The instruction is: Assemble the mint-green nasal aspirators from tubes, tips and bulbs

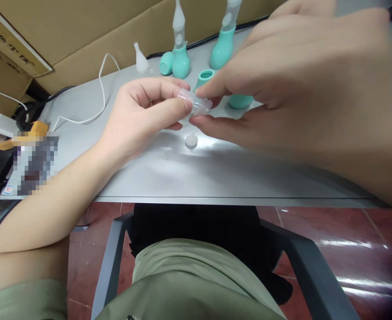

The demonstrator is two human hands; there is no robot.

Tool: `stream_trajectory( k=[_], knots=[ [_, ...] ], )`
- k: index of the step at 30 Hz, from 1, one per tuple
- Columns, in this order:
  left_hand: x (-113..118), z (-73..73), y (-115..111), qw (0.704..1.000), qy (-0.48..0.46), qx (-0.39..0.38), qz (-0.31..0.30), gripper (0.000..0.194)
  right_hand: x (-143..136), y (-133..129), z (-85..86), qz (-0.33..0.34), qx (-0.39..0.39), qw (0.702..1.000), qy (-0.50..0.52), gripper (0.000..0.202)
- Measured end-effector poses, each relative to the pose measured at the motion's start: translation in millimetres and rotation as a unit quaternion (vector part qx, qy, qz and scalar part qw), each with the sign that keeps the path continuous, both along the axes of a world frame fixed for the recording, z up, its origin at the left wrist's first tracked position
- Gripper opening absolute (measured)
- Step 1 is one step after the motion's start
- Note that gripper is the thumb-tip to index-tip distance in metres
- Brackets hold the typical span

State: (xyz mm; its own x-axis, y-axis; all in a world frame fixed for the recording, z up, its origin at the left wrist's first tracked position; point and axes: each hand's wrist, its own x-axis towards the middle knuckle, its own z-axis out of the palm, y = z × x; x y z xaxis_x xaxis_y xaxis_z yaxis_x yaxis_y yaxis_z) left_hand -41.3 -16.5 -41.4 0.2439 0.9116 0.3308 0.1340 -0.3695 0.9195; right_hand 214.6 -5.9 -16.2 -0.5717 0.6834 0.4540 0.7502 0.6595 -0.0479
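Observation:
A short, clear plastic tube (200,105) is held level above the table, one end in each hand. My left hand (145,100) pinches its left end between thumb and fingers. Index finger and thumb of my right hand (282,84) close around the right end from above and below. On the table just below lies a small, round, whitish disc (191,141). Behind the tube stands a turquoise rubber bulb (205,76) with its round mouth facing up. Another turquoise bulb (241,101) is partly hidden by my right hand.
At the back stand two bulb aspirators, one with a white tip (180,49), the other (223,46) farther right. A turquoise bulb (166,63) lies beside the first. A loose white nozzle (141,58) stands left of them. A white cable (103,89) crosses the grey table (182,180).

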Motion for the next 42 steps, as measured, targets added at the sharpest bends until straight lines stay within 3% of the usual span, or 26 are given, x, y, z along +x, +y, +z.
stream_trajectory(
  k=[5,8,11,14,23,30,35,38,42],
  knots=[
    [13,9.3,-10,0.997,-0.064,-0.027,0.036,0.021,-1,6,-0.9,0.028,-0.062,0.991,0.116,0.028],
    [19,13.3,-13,0.994,-0.081,-0.047,0.053,0.025,-4,8,-2.3,0.063,-0.152,0.961,0.223,0.015],
    [19,12.5,-11,0.995,-0.082,-0.034,0.046,0.027,-6,7,-2.6,0.09,-0.206,0.936,0.27,0.018],
    [17,10.0,-7,0.996,-0.076,-0.021,0.041,0.024,-6,5,-1.5,0.101,-0.214,0.928,0.287,0.021],
    [11,6.0,-1,0.998,-0.024,0.039,0.042,0.016,-5,7,-2.2,0.115,-0.152,0.953,0.236,0.032],
    [7,2.6,2,0.999,-0.021,0.041,0.025,0.014,-9,4,0.6,0.086,-0.168,0.946,0.264,0.027],
    [-2,-3.1,10,0.997,-0.008,0.07,-0.019,0.007,-13,4,6.4,0.063,-0.239,0.92,0.306,0.028],
    [-3,-3.8,9,0.996,-0.015,0.091,-0.015,0.007,-16,4,8.6,0.047,-0.247,0.92,0.302,0.028],
    [-1,-3.7,7,0.993,-0.024,0.114,0.012,0.023,-17,8,6.7,0.067,-0.243,0.924,0.286,0.033]
  ],
)
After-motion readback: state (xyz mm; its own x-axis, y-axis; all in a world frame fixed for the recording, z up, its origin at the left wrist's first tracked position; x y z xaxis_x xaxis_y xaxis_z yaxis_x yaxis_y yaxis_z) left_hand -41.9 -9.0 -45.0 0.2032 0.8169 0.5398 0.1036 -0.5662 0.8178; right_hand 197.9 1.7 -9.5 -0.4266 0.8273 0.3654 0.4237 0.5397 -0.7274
